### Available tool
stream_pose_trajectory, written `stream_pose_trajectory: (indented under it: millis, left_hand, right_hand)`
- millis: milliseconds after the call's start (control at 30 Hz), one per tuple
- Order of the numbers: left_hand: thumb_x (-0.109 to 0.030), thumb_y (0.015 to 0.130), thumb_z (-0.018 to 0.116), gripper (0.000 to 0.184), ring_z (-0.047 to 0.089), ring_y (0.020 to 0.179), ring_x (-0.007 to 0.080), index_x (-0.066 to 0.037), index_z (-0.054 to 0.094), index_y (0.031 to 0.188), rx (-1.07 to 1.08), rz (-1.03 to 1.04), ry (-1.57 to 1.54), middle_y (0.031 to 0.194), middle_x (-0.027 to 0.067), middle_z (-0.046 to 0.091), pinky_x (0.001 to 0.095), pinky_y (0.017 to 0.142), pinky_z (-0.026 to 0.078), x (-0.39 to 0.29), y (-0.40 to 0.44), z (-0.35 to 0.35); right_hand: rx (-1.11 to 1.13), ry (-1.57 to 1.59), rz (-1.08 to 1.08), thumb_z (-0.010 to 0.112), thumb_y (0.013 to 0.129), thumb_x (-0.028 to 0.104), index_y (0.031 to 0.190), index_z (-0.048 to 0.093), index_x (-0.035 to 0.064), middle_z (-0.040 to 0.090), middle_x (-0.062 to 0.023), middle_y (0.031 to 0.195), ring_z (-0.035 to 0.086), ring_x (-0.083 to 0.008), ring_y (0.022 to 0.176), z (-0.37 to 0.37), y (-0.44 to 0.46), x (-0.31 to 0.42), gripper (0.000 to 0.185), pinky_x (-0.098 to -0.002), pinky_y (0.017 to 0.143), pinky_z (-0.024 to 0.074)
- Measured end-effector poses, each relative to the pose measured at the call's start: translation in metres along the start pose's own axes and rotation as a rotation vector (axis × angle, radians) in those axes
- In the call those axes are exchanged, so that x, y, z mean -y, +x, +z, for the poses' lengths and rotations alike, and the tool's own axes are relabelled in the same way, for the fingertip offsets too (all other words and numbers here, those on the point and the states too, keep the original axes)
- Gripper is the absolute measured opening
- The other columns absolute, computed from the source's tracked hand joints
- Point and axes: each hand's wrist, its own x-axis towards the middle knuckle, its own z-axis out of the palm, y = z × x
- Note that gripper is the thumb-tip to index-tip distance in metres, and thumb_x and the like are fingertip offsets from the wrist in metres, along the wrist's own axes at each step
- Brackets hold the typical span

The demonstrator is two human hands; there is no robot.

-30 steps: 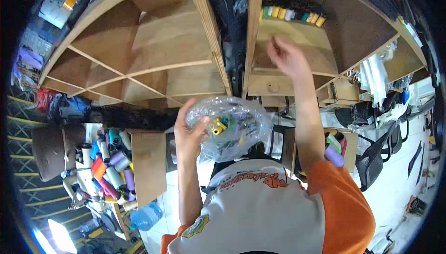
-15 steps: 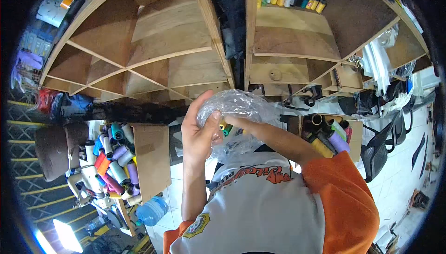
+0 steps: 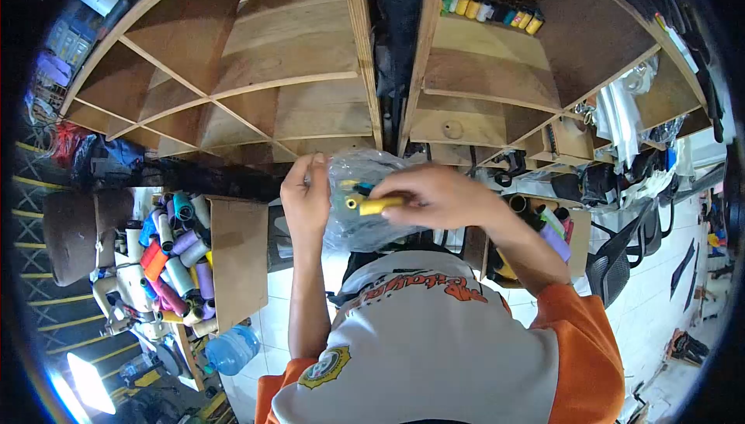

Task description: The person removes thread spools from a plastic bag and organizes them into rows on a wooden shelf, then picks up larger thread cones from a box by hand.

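My left hand (image 3: 305, 195) pinches the left edge of a clear plastic bag (image 3: 345, 230) and keeps it up in front of my chest. Small thread spools show in or against the bag, among them a yellow-rimmed one (image 3: 351, 203) and a dark teal one (image 3: 362, 189). Over the bag, my right hand (image 3: 442, 195) is closed on a yellow thread spool (image 3: 380, 206), which lies level and points left. The fingers hide its right end.
Wooden cubby shelves (image 3: 287, 79) rise ahead, with a row of small spools (image 3: 485, 11) upper right. Cardboard boxes of thread cones (image 3: 239, 261) stand on both sides. A blue water bottle (image 3: 233, 349) is on the floor at left, a black chair (image 3: 617, 265) at right.
My right hand has come out of the bag with the yellow spool and is now in plain view. The left hand has shifted slightly left, still gripping the bag.
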Motion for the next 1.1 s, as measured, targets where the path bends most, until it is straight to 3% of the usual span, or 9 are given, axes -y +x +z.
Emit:
stream_pose_trajectory:
  millis: [100,133,267,467,567,600,800,1000,1100]
  left_hand:
    - [-0.011,0.083,0.056,0.013,0.054,0.048,0.0292,-0.001,0.063,0.088,-0.067,0.476,0.3,0.055,0.0123,0.054,0.0355,0.05,0.044,-0.017,-0.002,0.009]
    - [-0.004,0.076,0.054,0.01,0.055,0.059,0.0427,0.0,0.06,0.083,-0.082,0.529,0.328,0.064,0.0204,0.056,0.0432,0.058,0.046,-0.02,-0.001,0.011]
    - [0.0,0.073,0.051,0.007,0.055,0.071,0.042,0.005,0.054,0.076,-0.164,0.607,0.61,0.079,0.0241,0.053,0.0472,0.061,0.044,-0.037,0.007,-0.001]
    - [0.002,0.076,0.043,0.01,0.055,0.072,0.0352,0.004,0.052,0.074,-0.397,0.764,0.613,0.076,0.0197,0.055,0.0416,0.066,0.043,-0.044,0.028,-0.035]
    - [0.001,0.075,0.044,0.012,0.059,0.063,0.0312,0.003,0.056,0.077,-0.302,0.445,0.426,0.076,0.0194,0.061,0.0372,0.06,0.046,-0.055,0.027,-0.046]
    - [0.0,0.075,0.045,0.014,0.058,0.057,0.0266,0.001,0.058,0.076,-0.274,0.426,0.273,0.062,0.0164,0.058,0.0332,0.059,0.045,-0.06,0.029,-0.045]
    - [-0.016,0.077,0.067,0.019,0.065,0.071,0.0281,-0.003,0.063,0.091,-0.038,0.761,0.252,0.08,0.017,0.065,0.0347,0.066,0.049,-0.108,0.01,-0.02]
    - [-0.017,0.075,0.073,0.028,0.065,0.077,0.0344,-0.005,0.064,0.099,0.097,0.817,0.23,0.082,0.0169,0.066,0.0353,0.063,0.051,-0.096,0.005,-0.01]
    - [-0.014,0.074,0.074,0.027,0.064,0.071,0.0347,-0.006,0.063,0.096,0.079,0.825,0.21,0.078,0.0176,0.065,0.0349,0.059,0.05,-0.093,0.0,-0.004]
  right_hand:
    - [-0.226,0.239,0.004,0.06,0.087,0.021,0.106,0.061,0.0,0.063,-0.0054,0.08,0.06,-0.0115,0.068,-0.03,-0.017,0.031,0.029,-0.025,0.06,0.0469]
    - [-0.288,0.284,-0.025,0.06,0.088,0.022,0.106,0.061,-0.0009,0.062,-0.0046,0.079,0.059,-0.0108,0.067,-0.038,-0.018,0.037,0.029,-0.0244,0.059,0.0463]
    - [-0.458,0.473,-0.126,0.06,0.089,0.023,0.106,0.061,-0.0032,0.057,-0.0018,0.071,0.054,-0.0091,0.063,-0.064,-0.018,0.062,0.031,-0.0221,0.057,0.0435]
    - [-0.43,0.57,-0.19,0.059,0.089,0.024,0.107,0.061,-0.0037,0.055,-0.0017,0.069,0.053,-0.0094,0.06,-0.08,-0.018,0.082,0.032,-0.0218,0.054,0.0426]
    - [-0.36,0.471,-0.16,0.06,0.089,0.022,0.107,0.06,-0.0043,0.054,-0.0015,0.069,0.049,-0.0079,0.056,-0.08,-0.012,0.087,0.032,-0.0206,0.051,0.0394]
    - [-0.334,0.474,-0.154,0.06,0.089,0.021,0.107,0.06,-0.0044,0.054,-0.0015,0.069,0.048,-0.0076,0.056,-0.079,-0.008,0.085,0.032,-0.0206,0.05,0.0386]
    - [-0.19,0.226,0.065,0.062,0.088,0.018,0.109,0.062,0.002,0.054,0.0016,0.068,0.041,-0.0021,0.05,-0.073,0.019,0.094,0.026,-0.0188,0.045,0.0321]
    - [-0.14,-0.27,-0.245,0.065,0.084,0.024,0.105,0.065,0.0017,0.064,-0.0042,0.077,0.056,-0.0104,0.068,-0.075,0.034,0.071,0.03,-0.0248,0.065,0.0455]
    - [-0.108,-0.079,-0.088,0.065,0.084,0.023,0.106,0.064,0.0013,0.066,-0.0056,0.084,0.057,-0.0114,0.077,-0.072,0.026,0.071,0.03,-0.026,0.072,0.0459]
